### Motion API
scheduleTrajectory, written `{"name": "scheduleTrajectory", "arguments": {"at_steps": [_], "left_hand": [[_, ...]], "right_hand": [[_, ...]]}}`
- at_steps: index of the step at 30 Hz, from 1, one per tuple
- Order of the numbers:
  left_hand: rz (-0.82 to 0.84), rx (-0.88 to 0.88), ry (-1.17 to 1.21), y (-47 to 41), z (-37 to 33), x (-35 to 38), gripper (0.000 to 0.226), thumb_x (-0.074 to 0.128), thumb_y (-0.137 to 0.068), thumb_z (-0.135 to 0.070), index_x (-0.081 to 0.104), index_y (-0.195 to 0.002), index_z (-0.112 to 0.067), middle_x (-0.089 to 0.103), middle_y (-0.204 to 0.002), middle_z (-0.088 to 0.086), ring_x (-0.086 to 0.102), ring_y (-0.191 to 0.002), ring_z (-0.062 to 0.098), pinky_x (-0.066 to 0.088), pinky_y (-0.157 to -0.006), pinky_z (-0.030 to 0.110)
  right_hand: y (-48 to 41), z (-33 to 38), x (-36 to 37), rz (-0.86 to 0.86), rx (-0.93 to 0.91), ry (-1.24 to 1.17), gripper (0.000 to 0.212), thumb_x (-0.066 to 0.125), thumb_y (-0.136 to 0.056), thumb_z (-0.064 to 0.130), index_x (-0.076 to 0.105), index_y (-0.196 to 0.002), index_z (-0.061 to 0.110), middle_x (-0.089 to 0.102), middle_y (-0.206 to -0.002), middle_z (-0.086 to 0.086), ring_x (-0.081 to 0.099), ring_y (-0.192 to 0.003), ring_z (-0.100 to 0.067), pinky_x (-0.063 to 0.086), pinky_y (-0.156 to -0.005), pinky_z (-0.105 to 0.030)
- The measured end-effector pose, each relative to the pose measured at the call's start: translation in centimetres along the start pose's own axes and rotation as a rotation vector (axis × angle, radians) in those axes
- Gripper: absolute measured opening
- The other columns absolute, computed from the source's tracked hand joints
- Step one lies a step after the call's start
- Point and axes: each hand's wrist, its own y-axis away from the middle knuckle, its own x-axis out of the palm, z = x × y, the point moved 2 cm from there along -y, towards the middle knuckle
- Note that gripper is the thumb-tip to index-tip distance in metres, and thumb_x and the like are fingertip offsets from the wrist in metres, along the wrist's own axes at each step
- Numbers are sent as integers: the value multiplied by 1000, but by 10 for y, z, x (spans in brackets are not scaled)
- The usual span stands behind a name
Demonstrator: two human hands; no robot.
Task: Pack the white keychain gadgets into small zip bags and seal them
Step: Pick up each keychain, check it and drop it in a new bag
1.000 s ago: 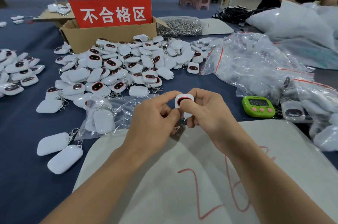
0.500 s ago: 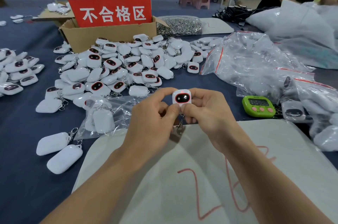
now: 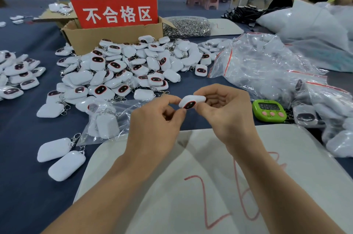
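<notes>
Green timer sits just beyond a white sheet scrawled in red; farther back, a cardboard box holds a red sign, bagged metal rings beside it.

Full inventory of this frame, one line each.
held gadget: 1, white with dark face, between both hands
gadget pile: many, white, before the box
cardboard box: 1, brown, behind pile
sign: 1, red, standing in box
zip bags: heap, clear with red strips, right
timer: 1, green, right of hands
filled bag: 1, clear, left of left hand
sheet: 1, white, red writing, under forearms
left hand: pinches held gadget
right hand: grips held gadget
</notes>
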Motion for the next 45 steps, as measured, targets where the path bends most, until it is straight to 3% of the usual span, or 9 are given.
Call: {"name": "scheduleTrajectory", "arguments": {"at_steps": [12, 18, 22, 26, 31, 34, 37, 43, 45], "left_hand": [[-121, 38, -134, 5, -15, -8, 35, 67, -80, -46, 56, -112, -54, 58, -95, -42, 58, -71, -4, 48, -63, 24], [-133, 118, -267, 4, -12, -9, 25, 79, -81, -33, 73, -101, -46, 71, -77, -19, 58, -72, 8, 39, -59, 26], [-110, 328, -320, 3, -9, -7, 58, 85, -69, -6, 75, -120, -29, 73, -111, -10, 59, -100, 13, 46, -81, 26], [-86, 443, -238, 1, -7, -5, 17, 76, -88, -26, 80, -105, -24, 72, -101, -10, 62, -93, 16, 49, -75, 33], [-7, 320, -295, 0, -4, -4, 24, 60, -93, -48, 70, -88, -28, 58, -83, -18, 44, -79, 6, 30, -62, 25], [20, 263, -288, 0, -5, -4, 22, 58, -95, -46, 47, -79, -36, 38, -71, -22, 32, -75, 4, 26, -60, 19], [32, 258, -232, 0, -6, -6, 24, 56, -98, -44, 39, -82, -40, 38, -70, -25, 35, -73, 5, 29, -63, 12], [23, 243, -131, 2, -4, -4, 29, 48, -104, -40, 56, -79, -26, 48, -75, -12, 45, -70, 10, 35, -60, 29], [30, 210, -60, 4, -3, -4, 26, 49, -104, -37, 72, -110, -28, 60, -89, -14, 54, -79, 8, 43, -70, 30]], "right_hand": [[3, 1, 0, -6, -60, 90, 23, 82, -79, 4, 79, -77, 27, 68, -67, -9, 49, -56, -8, 43, -53, -28], [1, 0, 1, 71, 84, 39, 19, 79, -73, 7, 78, -77, 25, 72, -65, -2, 63, -56, -12, 48, -58, -29], [0, 0, -1, 191, 305, -152, 17, 70, -62, 14, 79, -77, 15, 66, -63, -6, 47, -53, -15, 38, -50, -20], [1, 0, -2, 278, 390, -187, 20, 68, -72, 22, 81, -81, 10, 64, -69, -14, 44, -67, -26, 37, -50, -22], [1, 4, -2, 168, 281, -158, 35, 64, -97, 32, 79, -79, 6, 63, -64, -15, 47, -53, -18, 39, -51, -24], [1, 8, -4, 162, 199, -184, 33, 67, -87, 36, 79, -81, 6, 56, -69, -32, 46, -60, -23, 36, -59, -31], [1, 11, -6, 193, 150, -186, 22, 70, -79, 26, 79, -80, 6, 54, -61, -23, 46, -61, -23, 35, -58, -25], [1, 11, -7, 193, 148, -185, 24, 68, -80, 24, 76, -76, 2, 52, -55, -15, 45, -54, -13, 36, -53, -15], [2, 10, -5, 190, 154, -170, 26, 68, -82, 27, 75, -71, 5, 53, -55, -17, 45, -54, -14, 36, -53, -17]]}}
